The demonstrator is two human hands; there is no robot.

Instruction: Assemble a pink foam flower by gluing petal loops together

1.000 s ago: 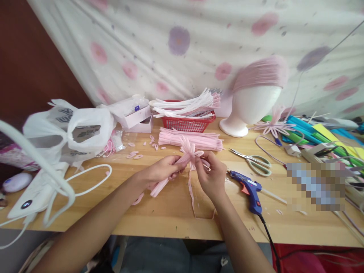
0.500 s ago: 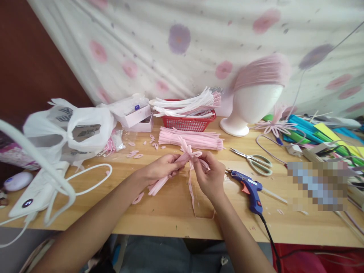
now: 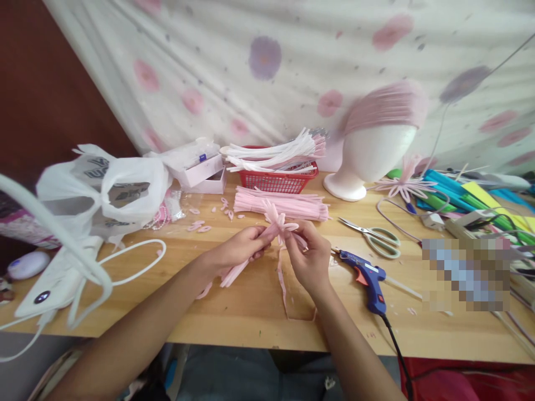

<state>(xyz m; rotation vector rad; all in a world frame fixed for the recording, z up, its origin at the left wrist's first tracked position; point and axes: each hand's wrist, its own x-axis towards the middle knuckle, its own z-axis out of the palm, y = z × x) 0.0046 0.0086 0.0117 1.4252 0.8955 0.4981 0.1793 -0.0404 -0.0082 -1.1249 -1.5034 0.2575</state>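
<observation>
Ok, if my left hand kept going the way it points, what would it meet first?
Probably the right hand, pinching the same pink pipe-cleaner bundle just ahead of the left hand; depth is hard to judge.

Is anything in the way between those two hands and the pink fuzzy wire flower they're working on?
Nothing visible. The left hand grips the pink fuzzy wire flower by its stem, and the right hand pinches a strand under its loops.

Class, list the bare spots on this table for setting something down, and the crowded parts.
Bare wood: front strip between white cord loop and left hand gripping pink bundle; front right, between glue gun and table edge. Crowded: coloured strips at right end; plastic bag at back left.
</observation>
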